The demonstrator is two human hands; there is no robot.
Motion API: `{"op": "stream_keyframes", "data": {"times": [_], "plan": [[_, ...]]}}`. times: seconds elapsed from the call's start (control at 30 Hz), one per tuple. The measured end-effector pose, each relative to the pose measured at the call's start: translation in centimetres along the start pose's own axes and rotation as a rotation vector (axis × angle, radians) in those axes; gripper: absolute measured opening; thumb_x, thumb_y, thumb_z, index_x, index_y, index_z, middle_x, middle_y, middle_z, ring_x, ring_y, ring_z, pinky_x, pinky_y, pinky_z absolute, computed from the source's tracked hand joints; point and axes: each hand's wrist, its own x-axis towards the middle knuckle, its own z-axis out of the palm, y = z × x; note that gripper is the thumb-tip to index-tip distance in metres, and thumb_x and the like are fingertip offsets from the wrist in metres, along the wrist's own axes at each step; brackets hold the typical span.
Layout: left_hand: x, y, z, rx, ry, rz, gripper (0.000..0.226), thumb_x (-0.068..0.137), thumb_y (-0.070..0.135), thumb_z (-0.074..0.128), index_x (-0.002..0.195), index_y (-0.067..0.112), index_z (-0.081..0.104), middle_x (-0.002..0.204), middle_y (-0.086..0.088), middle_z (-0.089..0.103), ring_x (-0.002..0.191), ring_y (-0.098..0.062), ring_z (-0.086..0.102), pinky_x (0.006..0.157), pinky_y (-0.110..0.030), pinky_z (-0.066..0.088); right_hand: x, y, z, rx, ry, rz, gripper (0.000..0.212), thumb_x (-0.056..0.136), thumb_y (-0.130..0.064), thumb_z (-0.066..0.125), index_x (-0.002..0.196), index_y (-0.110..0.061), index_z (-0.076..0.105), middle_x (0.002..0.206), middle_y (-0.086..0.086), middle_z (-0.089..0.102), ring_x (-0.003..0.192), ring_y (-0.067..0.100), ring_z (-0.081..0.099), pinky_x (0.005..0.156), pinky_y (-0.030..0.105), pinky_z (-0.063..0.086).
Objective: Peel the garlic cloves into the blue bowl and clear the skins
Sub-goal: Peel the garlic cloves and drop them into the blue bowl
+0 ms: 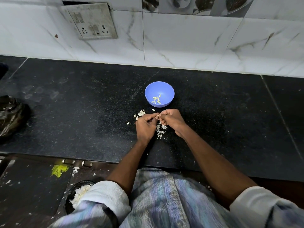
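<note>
A blue bowl (159, 87) stands on the black counter (82, 112) and holds several small pale garlic cloves (156, 99). Just in front of it my left hand (145, 126) and my right hand (171, 120) meet, fingers curled, both pinching one garlic clove (158, 116) between their fingertips. Loose white skins lie in two patches: one (139, 114) left of my hands, another (160, 130) under and between my wrists.
A dark plastic bag (11, 117) sits at the counter's left edge. Below the front edge, a dark bin (77, 195) on the floor holds white skins, with more scraps scattered around. A tiled wall with a socket plate (92, 22) backs the counter.
</note>
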Motion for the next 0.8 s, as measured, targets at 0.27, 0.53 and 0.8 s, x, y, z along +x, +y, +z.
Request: {"op": "stream_keyframes", "data": {"times": [0.27, 0.53, 0.8], "plan": [[0.9, 0.9, 1.3, -0.717, 0.022, -0.616, 0.024, 0.101, -0.007, 0.059, 0.120, -0.003, 0.073, 0.097, -0.007, 0.081, 0.085, -0.011, 0.075, 0.079, -0.019, 0.061, 0.2, -0.4, -0.1, -0.073, -0.049, 0.008, 0.017, 0.097, -0.012, 0.054, 0.095, -0.009, 0.071, 0.070, 0.002, 0.066, 0.059, 0.007, 0.055, 0.052, 0.022, 0.043], [1.6, 0.6, 1.3, -0.805, 0.065, -0.719, 0.028, 0.102, -0.007, 0.055, 0.120, 0.004, 0.074, 0.090, -0.003, 0.076, 0.074, -0.005, 0.068, 0.074, -0.015, 0.059, 0.4, -0.5, -0.6, -0.156, -0.071, 0.009, 0.016, 0.088, -0.016, 0.061, 0.079, -0.009, 0.071, 0.066, 0.000, 0.062, 0.060, 0.011, 0.055, 0.054, 0.025, 0.045], [1.7, 0.7, 0.9, -0.502, -0.003, -0.566, 0.026, 0.099, -0.006, 0.054, 0.106, 0.000, 0.078, 0.076, -0.001, 0.072, 0.063, -0.006, 0.056, 0.062, -0.015, 0.051, 0.9, -0.2, -0.8, -0.408, 0.082, -0.262, 0.021, 0.081, -0.003, 0.069, 0.087, -0.020, 0.079, 0.077, -0.008, 0.075, 0.071, 0.002, 0.070, 0.072, 0.022, 0.058]]}}
